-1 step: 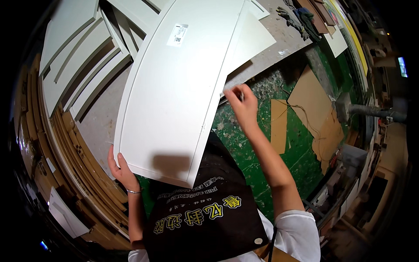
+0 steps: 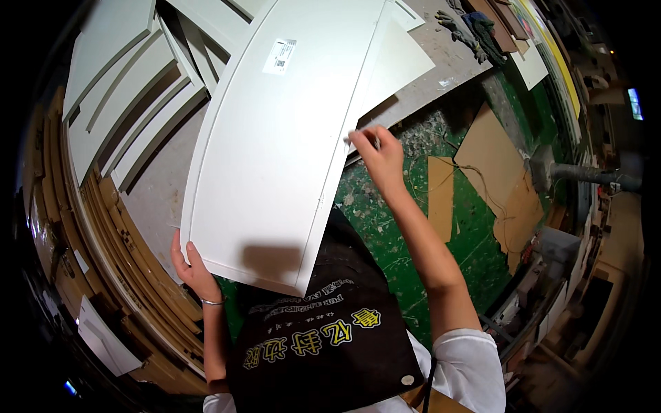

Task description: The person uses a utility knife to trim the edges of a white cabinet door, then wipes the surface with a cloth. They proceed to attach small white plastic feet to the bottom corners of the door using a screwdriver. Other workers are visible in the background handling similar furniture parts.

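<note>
A long white panel (image 2: 268, 158) with a narrow lip along its edges lies across the middle of the view, its near end reaching over my dark apron (image 2: 317, 310). A label (image 2: 280, 56) is stuck near the panel's far end. Gripping the near left corner is my left hand (image 2: 195, 274), thumb by the edge and part of the hand hidden under the panel. My right hand (image 2: 383, 157) is closed in a pinch at the panel's right edge. Something small and dark shows at its fingertips, too blurred to name.
White panels (image 2: 131, 89) lie stacked at the far left, above brown cardboard sheets (image 2: 131, 255). Gloves (image 2: 465, 34) rest on the grey worktop (image 2: 441, 86) at the far right. Cardboard pieces (image 2: 499, 165) and a cord lie on the green floor (image 2: 406, 261).
My right hand has shifted slightly left and away from me along the panel's right edge. My left hand and the panel have stayed in place.
</note>
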A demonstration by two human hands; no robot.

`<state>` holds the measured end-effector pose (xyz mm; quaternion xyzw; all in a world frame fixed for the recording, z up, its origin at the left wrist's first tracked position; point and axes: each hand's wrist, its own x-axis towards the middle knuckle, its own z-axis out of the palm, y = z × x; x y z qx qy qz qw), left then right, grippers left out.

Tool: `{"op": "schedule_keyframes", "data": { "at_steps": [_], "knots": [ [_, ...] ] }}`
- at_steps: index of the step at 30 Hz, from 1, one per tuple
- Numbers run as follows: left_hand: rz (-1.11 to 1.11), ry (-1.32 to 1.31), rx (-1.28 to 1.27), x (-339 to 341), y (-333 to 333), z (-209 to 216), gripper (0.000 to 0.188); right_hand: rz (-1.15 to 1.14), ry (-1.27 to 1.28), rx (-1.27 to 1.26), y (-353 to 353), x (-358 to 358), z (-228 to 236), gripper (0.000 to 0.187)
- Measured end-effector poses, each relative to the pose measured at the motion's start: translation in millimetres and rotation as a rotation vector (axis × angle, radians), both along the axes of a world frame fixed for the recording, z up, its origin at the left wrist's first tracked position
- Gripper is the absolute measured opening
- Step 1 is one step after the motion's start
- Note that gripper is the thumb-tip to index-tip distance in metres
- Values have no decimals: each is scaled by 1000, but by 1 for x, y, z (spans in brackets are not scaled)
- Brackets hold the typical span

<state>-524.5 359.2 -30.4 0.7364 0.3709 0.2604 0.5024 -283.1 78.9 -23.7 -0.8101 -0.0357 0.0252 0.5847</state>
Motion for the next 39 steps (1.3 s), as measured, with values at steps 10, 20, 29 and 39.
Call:
{"op": "schedule_keyframes", "data": {
  "at_steps": [10, 20, 29, 39],
  "knots": [
    [20, 6, 48, 1, -4, 1, 35, 3, 219, 121, 11, -41, -13, 25],
    [-51, 12, -105, -20, 18, 11, 39, -46, 223, 213, -28, -23, -9, 24],
    [-101, 51, -166, -47, 38, 3, 42, -60, -330, 60, 10, -1, -29, 26],
    [-67, 15, -196, -47, 38, 9, 39, 99, -391, -95, 13, -64, -9, 32]
  ]
}}
